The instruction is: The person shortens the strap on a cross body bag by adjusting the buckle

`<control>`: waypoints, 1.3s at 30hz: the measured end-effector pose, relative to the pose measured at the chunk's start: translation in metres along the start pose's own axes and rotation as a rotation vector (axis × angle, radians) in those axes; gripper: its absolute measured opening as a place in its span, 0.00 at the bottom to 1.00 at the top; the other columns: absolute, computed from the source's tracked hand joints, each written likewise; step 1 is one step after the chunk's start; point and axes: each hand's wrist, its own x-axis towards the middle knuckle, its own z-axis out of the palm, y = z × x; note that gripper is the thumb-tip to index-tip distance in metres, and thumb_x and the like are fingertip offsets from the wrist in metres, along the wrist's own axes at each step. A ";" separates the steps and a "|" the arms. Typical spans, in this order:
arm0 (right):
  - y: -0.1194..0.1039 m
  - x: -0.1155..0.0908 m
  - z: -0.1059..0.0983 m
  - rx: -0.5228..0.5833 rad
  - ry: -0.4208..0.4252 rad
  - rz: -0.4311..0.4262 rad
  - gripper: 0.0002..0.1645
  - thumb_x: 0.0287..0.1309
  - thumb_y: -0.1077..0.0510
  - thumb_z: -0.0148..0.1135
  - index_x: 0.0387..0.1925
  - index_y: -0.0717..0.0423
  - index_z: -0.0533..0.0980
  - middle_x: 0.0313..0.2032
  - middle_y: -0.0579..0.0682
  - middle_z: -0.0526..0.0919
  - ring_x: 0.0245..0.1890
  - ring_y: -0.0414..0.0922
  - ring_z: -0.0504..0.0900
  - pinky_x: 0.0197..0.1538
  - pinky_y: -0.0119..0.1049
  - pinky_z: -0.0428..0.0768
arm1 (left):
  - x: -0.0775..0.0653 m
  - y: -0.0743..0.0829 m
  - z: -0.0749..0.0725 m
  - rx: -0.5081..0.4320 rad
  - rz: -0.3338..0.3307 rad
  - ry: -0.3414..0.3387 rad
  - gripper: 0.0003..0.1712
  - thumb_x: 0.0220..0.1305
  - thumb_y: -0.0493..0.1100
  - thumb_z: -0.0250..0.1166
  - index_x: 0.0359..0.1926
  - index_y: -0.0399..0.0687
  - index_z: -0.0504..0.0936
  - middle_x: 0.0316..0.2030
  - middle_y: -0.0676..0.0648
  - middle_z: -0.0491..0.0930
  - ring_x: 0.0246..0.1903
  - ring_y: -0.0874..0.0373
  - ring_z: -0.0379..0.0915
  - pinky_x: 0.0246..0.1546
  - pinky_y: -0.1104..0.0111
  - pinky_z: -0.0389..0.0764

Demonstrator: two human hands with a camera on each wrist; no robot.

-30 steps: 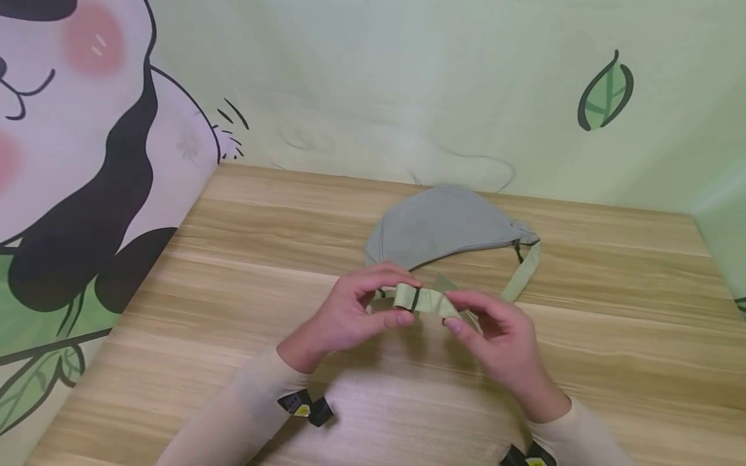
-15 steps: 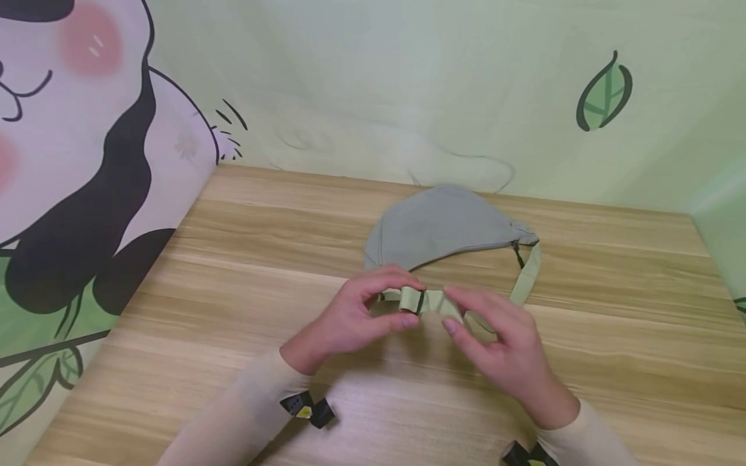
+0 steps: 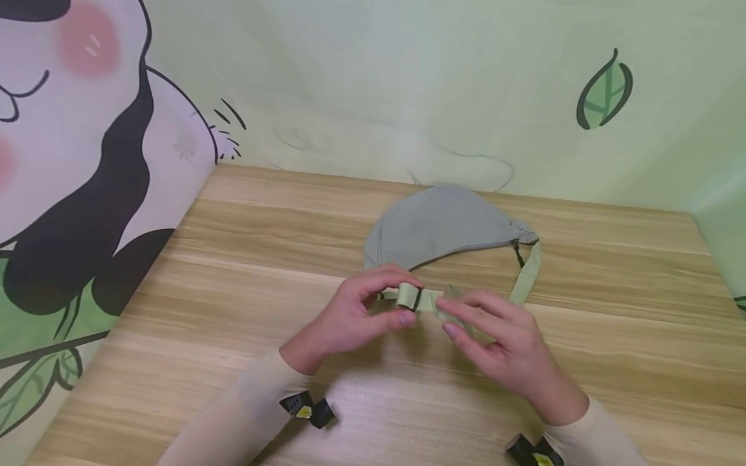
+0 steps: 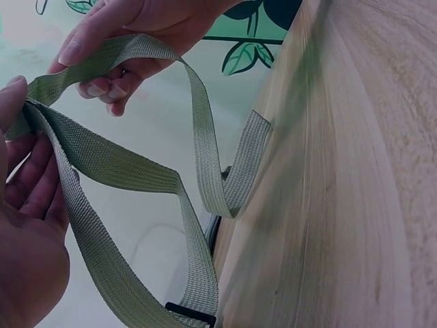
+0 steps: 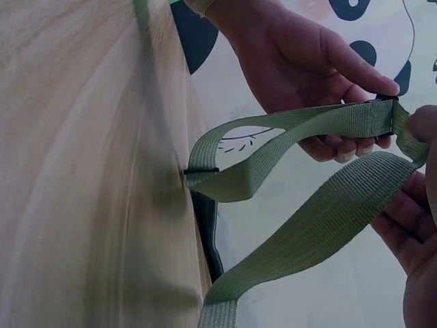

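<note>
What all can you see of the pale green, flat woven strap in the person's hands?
The pale green, flat woven strap looks like ribbed fabric webbing. It threads through rectangular black sliders, curving into raised loops above the wood-grain table. The person's left hand grips it beside one slider; their right hand holds it farther along. In the head view, one stretch runs to the right-hand end of the curved grey fabric bag.

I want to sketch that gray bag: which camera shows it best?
The head view shows nearly the whole gray bag, its lower edge partly behind the left hand. Both wrist views show just a dark sliver, perhaps the bag.
</note>
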 end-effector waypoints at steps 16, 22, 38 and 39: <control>-0.015 -0.002 0.017 0.326 0.064 0.372 0.17 0.66 0.67 0.74 0.52 0.75 0.82 0.50 0.43 0.90 0.46 0.34 0.86 0.57 0.26 0.86 | 0.001 0.000 0.003 0.036 0.001 -0.022 0.24 0.59 0.23 0.76 0.56 0.32 0.84 0.50 0.33 0.86 0.54 0.57 0.82 0.62 0.61 0.84; -0.017 -0.002 0.020 0.377 0.112 0.394 0.16 0.61 0.76 0.72 0.50 0.76 0.82 0.49 0.43 0.91 0.45 0.35 0.87 0.55 0.26 0.87 | 0.000 0.000 0.003 0.043 -0.009 -0.017 0.23 0.59 0.23 0.76 0.56 0.33 0.85 0.51 0.35 0.87 0.54 0.56 0.83 0.63 0.60 0.84; -0.025 0.006 0.010 -0.016 -0.077 0.372 0.28 0.44 0.75 0.81 0.50 0.60 0.87 0.46 0.55 0.93 0.44 0.45 0.90 0.58 0.20 0.82 | 0.001 -0.002 0.003 0.126 -0.052 -0.049 0.23 0.59 0.30 0.80 0.55 0.40 0.86 0.50 0.41 0.89 0.53 0.54 0.82 0.60 0.62 0.83; -0.025 0.006 0.010 -0.029 -0.077 0.364 0.29 0.44 0.75 0.81 0.51 0.60 0.87 0.47 0.54 0.93 0.43 0.46 0.90 0.58 0.20 0.82 | 0.001 -0.002 0.003 0.133 -0.058 -0.052 0.22 0.59 0.31 0.80 0.55 0.40 0.87 0.51 0.41 0.89 0.52 0.54 0.82 0.59 0.62 0.83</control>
